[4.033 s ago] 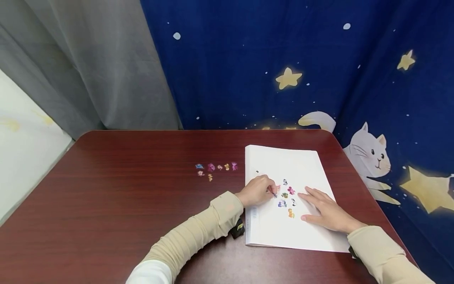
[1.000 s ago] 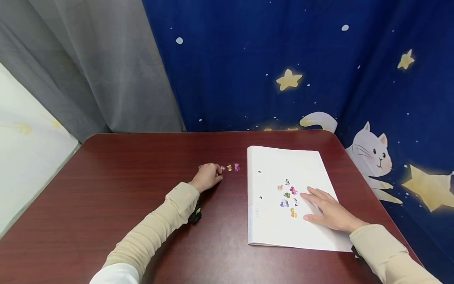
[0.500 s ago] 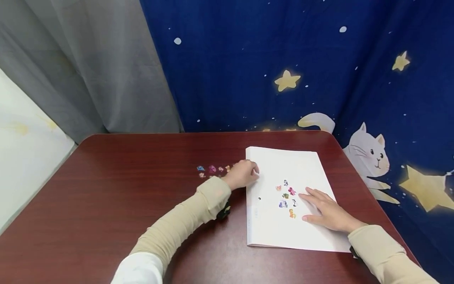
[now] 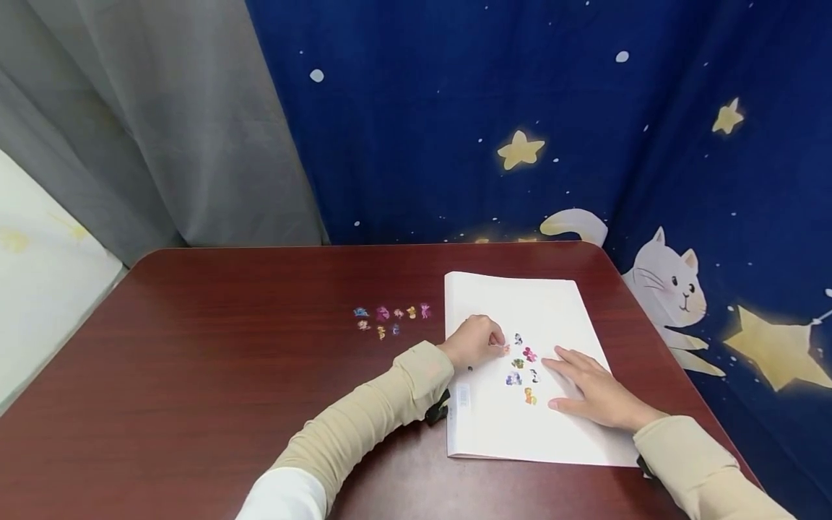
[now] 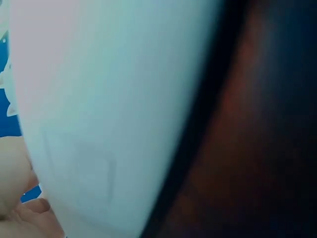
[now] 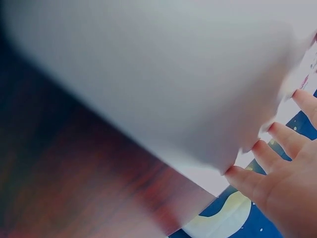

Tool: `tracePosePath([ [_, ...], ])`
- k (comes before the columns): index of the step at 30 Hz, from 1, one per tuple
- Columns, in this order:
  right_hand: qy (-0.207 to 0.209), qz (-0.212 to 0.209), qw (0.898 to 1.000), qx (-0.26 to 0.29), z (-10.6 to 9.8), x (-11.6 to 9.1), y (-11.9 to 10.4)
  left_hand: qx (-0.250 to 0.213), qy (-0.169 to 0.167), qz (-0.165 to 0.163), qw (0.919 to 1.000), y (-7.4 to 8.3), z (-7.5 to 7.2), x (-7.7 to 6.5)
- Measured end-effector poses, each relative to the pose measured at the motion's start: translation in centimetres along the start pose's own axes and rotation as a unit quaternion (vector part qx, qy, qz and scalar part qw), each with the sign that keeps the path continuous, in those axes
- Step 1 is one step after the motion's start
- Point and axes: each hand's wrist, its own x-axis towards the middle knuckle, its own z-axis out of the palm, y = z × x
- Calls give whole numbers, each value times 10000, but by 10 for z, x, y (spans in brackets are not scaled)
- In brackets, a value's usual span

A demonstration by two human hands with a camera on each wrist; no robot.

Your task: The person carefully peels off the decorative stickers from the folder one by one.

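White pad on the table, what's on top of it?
Small colorful pieces lie around the middle of the white pad, with the left hand at the pinkish one and the right hand resting beside them. Whatever the hands cover can't be seen.

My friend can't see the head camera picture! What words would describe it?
A person's curled left hand is at a pink piece among tiny colourful pieces on a white pad; the right hand rests beside them. Other pieces lie on the dark red table, before a starry blue curtain showing a white cat.
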Motion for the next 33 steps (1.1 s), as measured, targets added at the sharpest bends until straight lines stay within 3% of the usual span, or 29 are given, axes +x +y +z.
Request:
tracePosePath([
  [13,-30,27,10000,-57,-3,0,-1,-274,259,-167,9992,0,5,1],
  [33,-52,48,10000,7,1,0,1,483,245,4,9985,6,8,-5],
])
